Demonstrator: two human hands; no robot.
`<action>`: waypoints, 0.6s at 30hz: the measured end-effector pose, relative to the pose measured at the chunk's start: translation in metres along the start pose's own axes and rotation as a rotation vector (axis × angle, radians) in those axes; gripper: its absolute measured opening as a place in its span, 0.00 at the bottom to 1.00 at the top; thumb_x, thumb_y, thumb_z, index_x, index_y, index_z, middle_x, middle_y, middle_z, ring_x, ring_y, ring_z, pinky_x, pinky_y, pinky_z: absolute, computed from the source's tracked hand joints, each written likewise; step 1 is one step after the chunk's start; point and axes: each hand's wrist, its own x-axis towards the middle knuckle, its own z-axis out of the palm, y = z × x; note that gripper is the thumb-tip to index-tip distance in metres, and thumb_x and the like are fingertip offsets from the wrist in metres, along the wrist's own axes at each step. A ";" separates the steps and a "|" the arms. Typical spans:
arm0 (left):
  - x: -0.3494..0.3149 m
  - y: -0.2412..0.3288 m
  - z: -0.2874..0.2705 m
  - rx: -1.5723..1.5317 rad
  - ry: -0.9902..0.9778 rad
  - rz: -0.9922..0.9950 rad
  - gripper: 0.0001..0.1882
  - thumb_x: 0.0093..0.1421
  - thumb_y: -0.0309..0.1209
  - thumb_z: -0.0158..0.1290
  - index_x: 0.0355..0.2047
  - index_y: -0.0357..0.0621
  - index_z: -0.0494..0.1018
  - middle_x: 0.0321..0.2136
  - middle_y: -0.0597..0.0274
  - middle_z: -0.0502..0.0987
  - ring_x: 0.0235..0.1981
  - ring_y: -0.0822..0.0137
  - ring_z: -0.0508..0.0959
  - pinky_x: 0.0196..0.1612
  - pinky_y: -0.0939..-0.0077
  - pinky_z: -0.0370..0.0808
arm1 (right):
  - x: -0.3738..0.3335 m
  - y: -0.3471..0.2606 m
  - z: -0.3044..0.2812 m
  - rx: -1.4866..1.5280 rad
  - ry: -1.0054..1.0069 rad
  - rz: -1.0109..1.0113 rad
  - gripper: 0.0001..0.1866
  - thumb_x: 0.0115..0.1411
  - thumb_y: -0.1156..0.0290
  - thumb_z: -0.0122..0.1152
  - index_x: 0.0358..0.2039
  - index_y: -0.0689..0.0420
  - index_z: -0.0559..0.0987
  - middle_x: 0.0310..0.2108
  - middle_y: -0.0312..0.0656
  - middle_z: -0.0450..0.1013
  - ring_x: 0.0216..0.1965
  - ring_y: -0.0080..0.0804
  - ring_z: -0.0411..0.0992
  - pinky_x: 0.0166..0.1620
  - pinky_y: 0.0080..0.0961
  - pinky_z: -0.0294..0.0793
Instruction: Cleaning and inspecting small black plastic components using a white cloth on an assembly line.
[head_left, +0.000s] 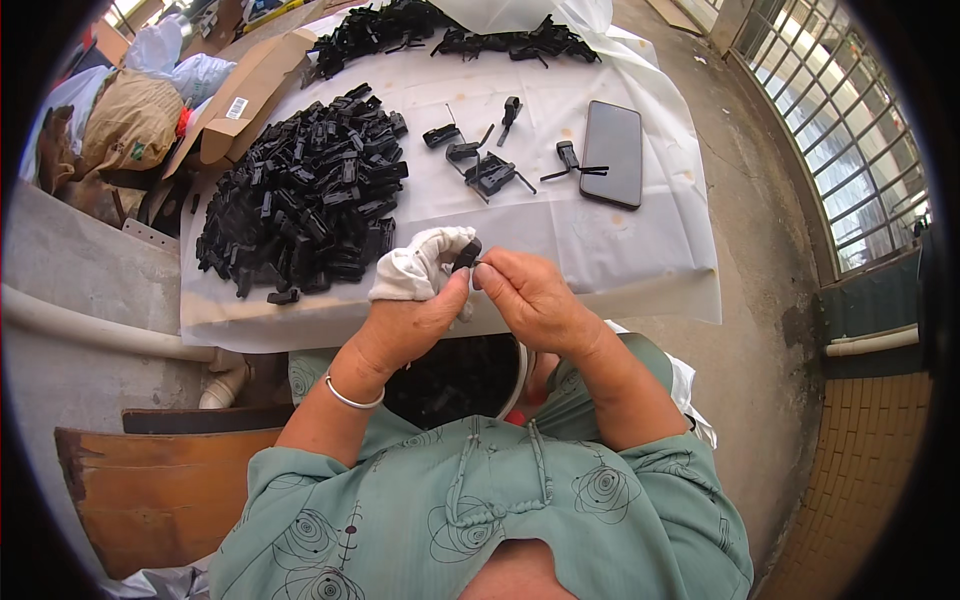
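My left hand (412, 322), its fingers wrapped in a white cloth (412, 268), grips a small black plastic part (466, 254) above the table's near edge. Close against it, my right hand (535, 300) pinches a thin dark end of the same part between thumb and forefinger. The fingertips of both hands nearly meet, so most of the part is hidden. A large heap of similar black parts (310, 190) lies to the left on the table. Several loose pieces (490, 174) with thin black strips are spread beyond my hands.
A dark phone (612, 150) lies on the white-covered table (660, 240), a black part (567, 157) beside it. More black parts (520, 42) line the far edge. A cardboard box (245, 100) stands at left. Below my hands is a round container (455, 385) of dark pieces.
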 end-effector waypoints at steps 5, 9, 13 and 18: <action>0.002 -0.015 0.005 0.346 0.098 0.331 0.15 0.51 0.22 0.51 0.41 0.31 0.69 0.33 0.51 0.75 0.33 0.63 0.76 0.39 0.76 0.73 | 0.001 -0.004 0.004 0.012 0.017 0.128 0.11 0.61 0.71 0.48 0.24 0.62 0.70 0.16 0.38 0.63 0.19 0.24 0.58 0.25 0.22 0.62; 0.006 -0.021 0.012 0.435 0.188 0.493 0.15 0.51 0.21 0.50 0.40 0.32 0.70 0.34 0.48 0.75 0.35 0.57 0.77 0.41 0.72 0.73 | 0.001 0.001 0.017 0.020 0.166 0.147 0.12 0.59 0.70 0.49 0.21 0.63 0.69 0.16 0.51 0.65 0.17 0.42 0.61 0.24 0.31 0.63; 0.007 -0.018 0.010 0.629 0.190 0.500 0.16 0.50 0.21 0.51 0.41 0.32 0.69 0.35 0.46 0.75 0.37 0.55 0.77 0.42 0.71 0.73 | 0.004 0.011 0.023 0.067 0.178 0.166 0.11 0.61 0.71 0.49 0.23 0.62 0.71 0.15 0.35 0.62 0.20 0.19 0.57 0.24 0.20 0.61; 0.009 -0.019 0.010 0.102 0.080 0.371 0.17 0.55 0.22 0.50 0.45 0.34 0.64 0.33 0.60 0.73 0.34 0.67 0.74 0.41 0.76 0.71 | 0.001 0.004 0.007 0.099 0.180 0.052 0.08 0.59 0.72 0.52 0.25 0.62 0.73 0.16 0.36 0.63 0.19 0.20 0.58 0.23 0.20 0.60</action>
